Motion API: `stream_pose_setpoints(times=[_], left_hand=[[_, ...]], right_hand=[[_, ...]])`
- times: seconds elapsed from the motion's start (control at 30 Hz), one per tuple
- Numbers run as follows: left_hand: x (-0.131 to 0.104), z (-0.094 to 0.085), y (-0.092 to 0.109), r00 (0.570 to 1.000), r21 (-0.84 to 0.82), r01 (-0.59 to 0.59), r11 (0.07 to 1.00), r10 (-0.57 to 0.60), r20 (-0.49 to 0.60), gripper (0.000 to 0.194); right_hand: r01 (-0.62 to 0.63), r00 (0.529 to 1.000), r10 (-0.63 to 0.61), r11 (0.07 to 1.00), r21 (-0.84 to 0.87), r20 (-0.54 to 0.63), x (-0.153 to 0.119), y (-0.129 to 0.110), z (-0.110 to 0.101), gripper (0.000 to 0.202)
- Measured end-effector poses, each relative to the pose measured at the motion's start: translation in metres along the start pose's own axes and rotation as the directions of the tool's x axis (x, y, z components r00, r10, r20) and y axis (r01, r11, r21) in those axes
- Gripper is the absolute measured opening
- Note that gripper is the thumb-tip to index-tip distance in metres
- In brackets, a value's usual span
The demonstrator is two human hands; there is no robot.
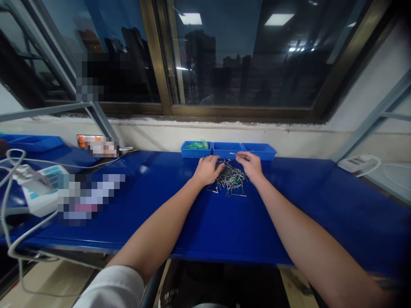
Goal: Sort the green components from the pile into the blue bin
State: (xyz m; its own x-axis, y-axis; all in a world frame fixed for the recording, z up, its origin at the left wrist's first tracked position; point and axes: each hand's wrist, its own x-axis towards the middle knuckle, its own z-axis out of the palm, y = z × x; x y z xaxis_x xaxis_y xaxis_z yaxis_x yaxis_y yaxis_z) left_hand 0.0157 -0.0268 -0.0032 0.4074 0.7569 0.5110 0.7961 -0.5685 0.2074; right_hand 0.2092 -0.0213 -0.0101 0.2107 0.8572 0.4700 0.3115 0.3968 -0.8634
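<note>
A heap of thin silvery blind rivets (229, 177) lies on the blue tabletop (218, 226), with a bit of green showing among them. My left hand (207, 170) rests against the heap's left edge, palm down, its thumb apart from the other fingers. Above the heap's right side, my right hand (251, 166) pinches a rivet (233, 153) that points left, close to the front of the blue bins. A few rivets lie loose at the heap's near edge.
Three joined blue bins (227, 148) stand behind the heap; the left one holds green plastic (198, 145). At left are a white device (41, 192), cables and a propped phone (93, 144). A white power strip (358, 164) sits at right, below the window.
</note>
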Motion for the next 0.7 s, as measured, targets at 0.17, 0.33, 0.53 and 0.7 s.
stream_pose_setpoints(times=[0.17, 0.33, 0.53, 0.7], left_hand=[[0.000, 0.002, -0.005, 0.997, 0.032, 0.069, 0.997, -0.070, 0.037, 0.043], [0.001, 0.007, -0.011, 0.993, 0.045, 0.100, 0.994, -0.103, 0.061, 0.043], [0.001, 0.011, -0.014, 0.991, 0.055, 0.100, 0.993, -0.105, 0.087, 0.044], [0.001, 0.012, -0.014, 0.987, 0.058, 0.102, 0.993, -0.109, 0.120, 0.044]], right_hand=[[0.071, 0.979, -0.164, 0.832, -0.550, -0.121, 0.007, 0.010, -0.015, 0.042], [-0.031, 0.988, -0.082, 0.725, -0.688, -0.131, 0.010, 0.020, -0.022, 0.059], [-0.071, 0.997, 0.027, 0.669, -0.740, -0.072, 0.013, 0.031, -0.024, 0.072], [-0.049, 0.999, 0.020, 0.682, -0.730, -0.048, 0.014, 0.038, -0.022, 0.073]])
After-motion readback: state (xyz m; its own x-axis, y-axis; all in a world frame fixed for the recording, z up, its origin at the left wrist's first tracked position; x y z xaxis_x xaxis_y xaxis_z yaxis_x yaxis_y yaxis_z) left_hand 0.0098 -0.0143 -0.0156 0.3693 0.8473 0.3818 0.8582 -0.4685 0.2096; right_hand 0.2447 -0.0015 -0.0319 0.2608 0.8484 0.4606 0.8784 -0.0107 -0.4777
